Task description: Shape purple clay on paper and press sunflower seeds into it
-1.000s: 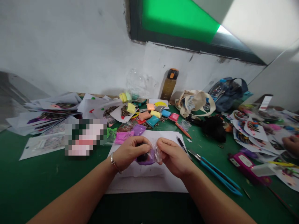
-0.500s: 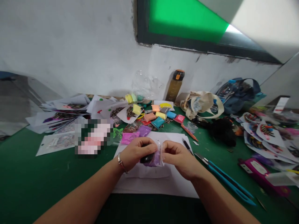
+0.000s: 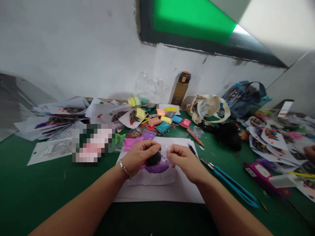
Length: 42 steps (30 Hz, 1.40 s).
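Left hand: fingers were clenched around a small black clay lump, pressing it to the packet, likely to steady it.
Purple clay in clear plastic packet: lay between both hands on the white paper sheet, near centre.
Right hand: fingertips pinched the packet's clear edge, seemingly keeping it taut.
Blue-handled scissors: lay right of the sheet.
Surface: green table mat; coloured clay packets were strewn on the far side.
Room: white wall, green window pane.
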Tool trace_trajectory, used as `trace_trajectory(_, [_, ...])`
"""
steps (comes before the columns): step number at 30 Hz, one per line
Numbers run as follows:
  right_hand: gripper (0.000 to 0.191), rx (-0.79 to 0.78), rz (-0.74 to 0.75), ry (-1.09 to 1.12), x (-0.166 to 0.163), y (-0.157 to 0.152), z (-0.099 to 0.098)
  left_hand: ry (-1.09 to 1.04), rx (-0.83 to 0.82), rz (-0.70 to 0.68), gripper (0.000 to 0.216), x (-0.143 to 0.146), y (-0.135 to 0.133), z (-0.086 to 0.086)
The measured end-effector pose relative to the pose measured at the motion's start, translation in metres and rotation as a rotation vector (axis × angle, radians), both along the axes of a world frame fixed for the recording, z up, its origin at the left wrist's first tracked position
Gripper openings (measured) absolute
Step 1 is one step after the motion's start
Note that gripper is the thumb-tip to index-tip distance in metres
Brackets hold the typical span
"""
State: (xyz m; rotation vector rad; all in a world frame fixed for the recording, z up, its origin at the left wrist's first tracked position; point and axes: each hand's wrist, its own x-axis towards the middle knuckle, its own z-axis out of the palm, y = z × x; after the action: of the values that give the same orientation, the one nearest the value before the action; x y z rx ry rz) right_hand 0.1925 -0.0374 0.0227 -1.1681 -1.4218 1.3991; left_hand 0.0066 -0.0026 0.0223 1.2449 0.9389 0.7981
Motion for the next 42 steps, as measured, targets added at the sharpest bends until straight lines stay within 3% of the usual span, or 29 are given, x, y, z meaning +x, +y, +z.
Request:
trace_trajectory(8, [0.012,-0.060,0.097,0.003,-0.003,-0.002,-0.003,0.184,0.177,-0.108,0.033,0.000,-0.001,0.007])
trace_trajectory(14, [0.012,-0.082,0.097,0.175,-0.002,-0.001,-0.004,0.252,0.267,-0.090,0.032,0.001,-0.003,0.009])
trace_trajectory(26, [0.022,-0.121,0.159,0.130,-0.005,-0.002,-0.007,0.518,0.546,-0.053,0.027,0.003,-0.012,0.011])
trace_trajectory(38, [0.003,-0.114,0.139,0.115,-0.008,-0.001,-0.008,0.491,0.519,-0.010,0.025,0.006,-0.014,0.010])
trace_trajectory(42, [0.005,-0.106,0.115,0.118,-0.010,-0.002,-0.008,0.484,0.523,0.020,0.024,0.005,-0.014,0.012])
